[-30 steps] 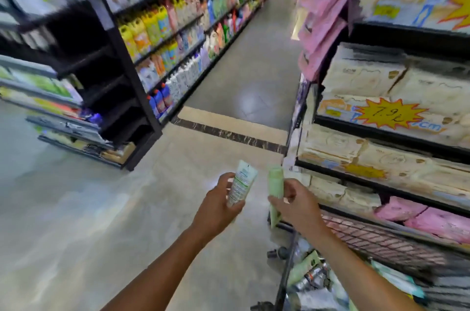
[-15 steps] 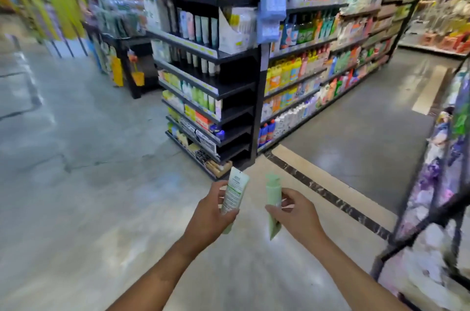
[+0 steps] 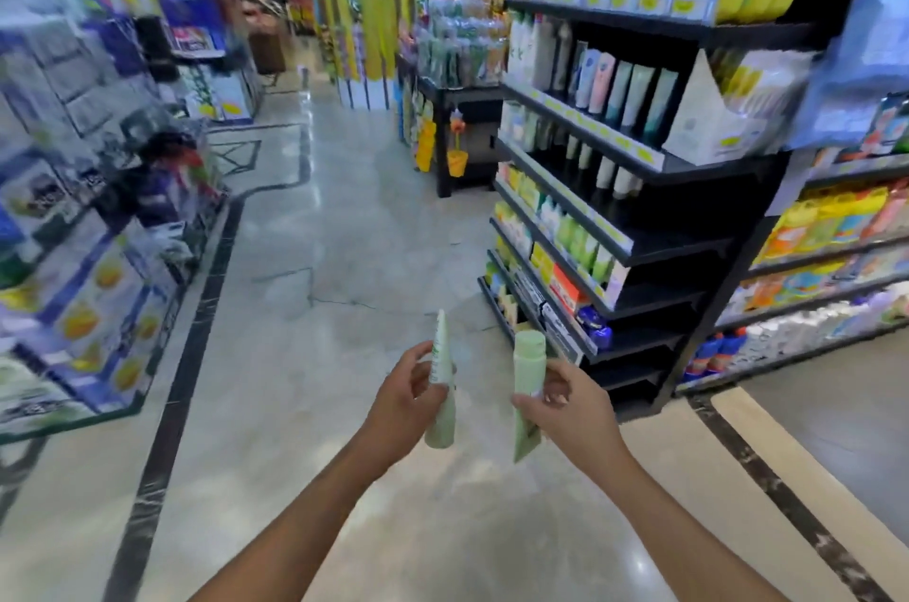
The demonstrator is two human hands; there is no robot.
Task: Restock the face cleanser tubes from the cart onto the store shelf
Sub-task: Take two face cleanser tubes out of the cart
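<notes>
My left hand (image 3: 403, 397) grips a pale green cleanser tube (image 3: 441, 355) with its flat crimped end up and its cap end down. My right hand (image 3: 565, 404) grips a second green tube (image 3: 528, 363), cap end up. Both tubes are held side by side over the floor at low centre. To the right stands the black store shelf (image 3: 639, 158), an end unit with rows of upright tubes and bottles; its middle and lower tiers show dark gaps behind the front row. The cart is out of view.
A polished stone floor with a dark inlaid stripe (image 3: 196, 306) stretches ahead. Stacked boxed goods (image 3: 74, 257) line the left side. A low black display table (image 3: 457, 109) with packaged goods stands behind the shelf. A side aisle of yellow bottles (image 3: 836, 217) runs at the right.
My view has swung left from the cart and tissue shelves to the cleanser end shelf. Both hands still hold their tubes; the left tube now points its thin edge at me.
</notes>
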